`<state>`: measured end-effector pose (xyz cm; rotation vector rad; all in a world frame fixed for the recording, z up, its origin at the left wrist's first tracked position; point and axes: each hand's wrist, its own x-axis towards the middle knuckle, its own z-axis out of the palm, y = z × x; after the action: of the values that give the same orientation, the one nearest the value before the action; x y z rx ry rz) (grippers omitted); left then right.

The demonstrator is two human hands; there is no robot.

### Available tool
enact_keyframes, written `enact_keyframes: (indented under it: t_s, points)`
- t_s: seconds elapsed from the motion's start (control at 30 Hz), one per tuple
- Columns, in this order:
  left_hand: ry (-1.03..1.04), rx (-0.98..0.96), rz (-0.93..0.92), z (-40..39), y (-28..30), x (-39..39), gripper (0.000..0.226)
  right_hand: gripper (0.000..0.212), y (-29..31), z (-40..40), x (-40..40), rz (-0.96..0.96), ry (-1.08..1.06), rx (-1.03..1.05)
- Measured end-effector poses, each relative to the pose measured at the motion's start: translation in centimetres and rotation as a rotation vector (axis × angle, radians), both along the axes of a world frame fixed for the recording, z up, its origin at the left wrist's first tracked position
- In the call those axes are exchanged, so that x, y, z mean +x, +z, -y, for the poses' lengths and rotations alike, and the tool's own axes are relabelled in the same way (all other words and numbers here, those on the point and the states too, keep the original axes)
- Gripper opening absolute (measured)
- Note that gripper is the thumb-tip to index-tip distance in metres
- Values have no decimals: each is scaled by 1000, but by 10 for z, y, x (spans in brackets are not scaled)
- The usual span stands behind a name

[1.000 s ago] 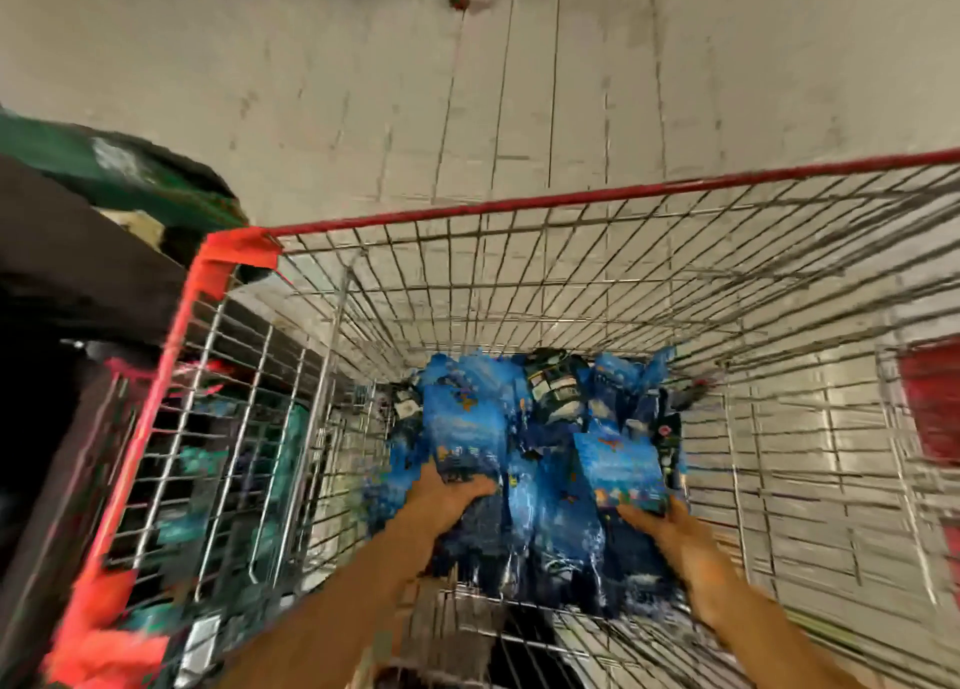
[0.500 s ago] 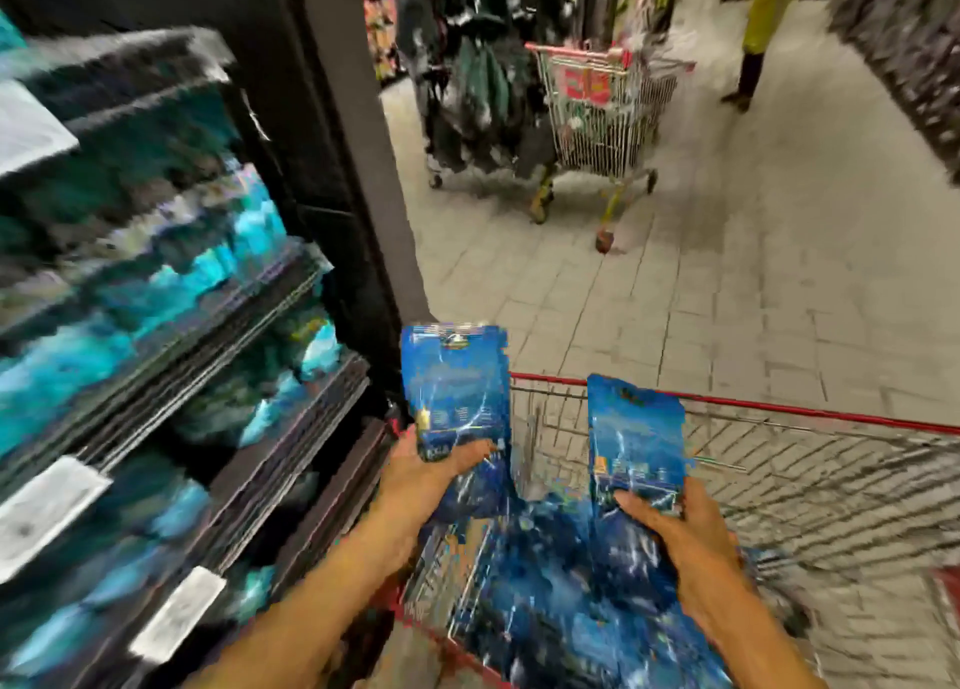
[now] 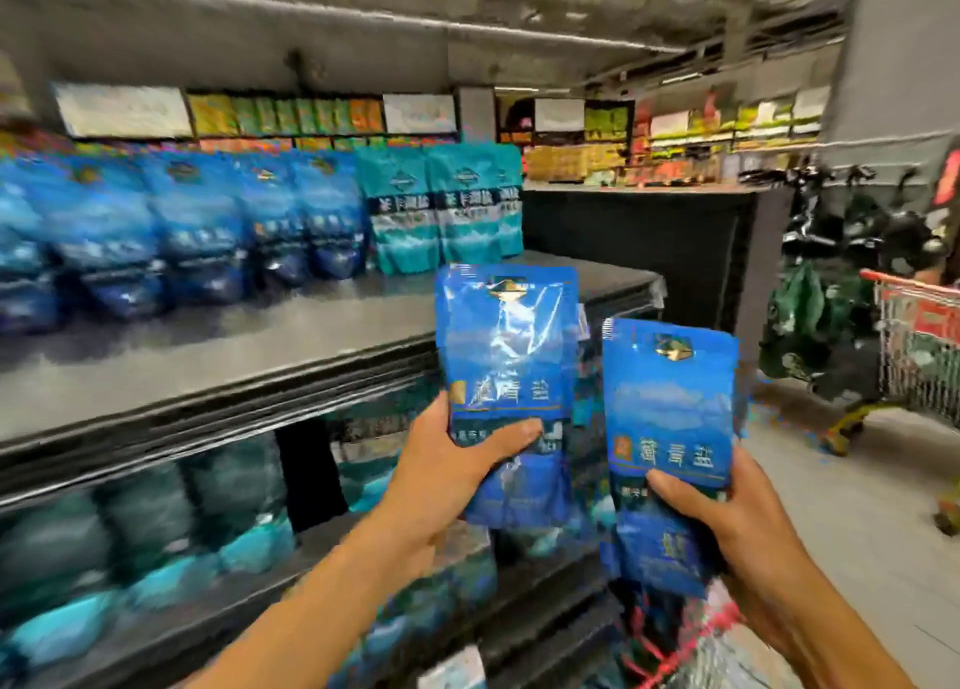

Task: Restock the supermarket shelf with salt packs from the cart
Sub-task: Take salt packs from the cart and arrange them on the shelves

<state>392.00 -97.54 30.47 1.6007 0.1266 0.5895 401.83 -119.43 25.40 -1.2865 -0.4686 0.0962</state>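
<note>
My left hand (image 3: pixel 447 472) grips a blue salt pack (image 3: pixel 506 355) upright, just in front of the right end of the top shelf (image 3: pixel 208 361). My right hand (image 3: pixel 727 527) grips a second blue salt pack (image 3: pixel 670 418), held lower and to the right. A row of matching blue packs (image 3: pixel 197 225) stands at the back of that shelf, with teal packs (image 3: pixel 441 205) beside them. The front of the shelf board is bare. A red rim of the cart (image 3: pixel 680 647) shows at the bottom right under my right hand.
Lower shelves (image 3: pixel 156 548) hold blurred teal and dark packs behind price tags. Another red cart (image 3: pixel 919 345) stands in the aisle at the right, near dark and green goods. More stocked shelving (image 3: pixel 675 142) runs along the far wall.
Both hands lifted a pack each out of the cart and raised them toward the shelf. My view swung up from the cart to the top shelf.
</note>
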Motion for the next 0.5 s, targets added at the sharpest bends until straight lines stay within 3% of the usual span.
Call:
enact_keyframes:
  t_s: [0.17,0.37,0.5]
  points:
    - [148,97,140,-68,72,-26,31,53,77,-84,3,147,165,106]
    - [279,21,149,-154,140,-30,33,37,161,-182,13,272,286,98]
    - [303,-47,101,-214,151,-9,35,29,189,-250,41,235,320,45]
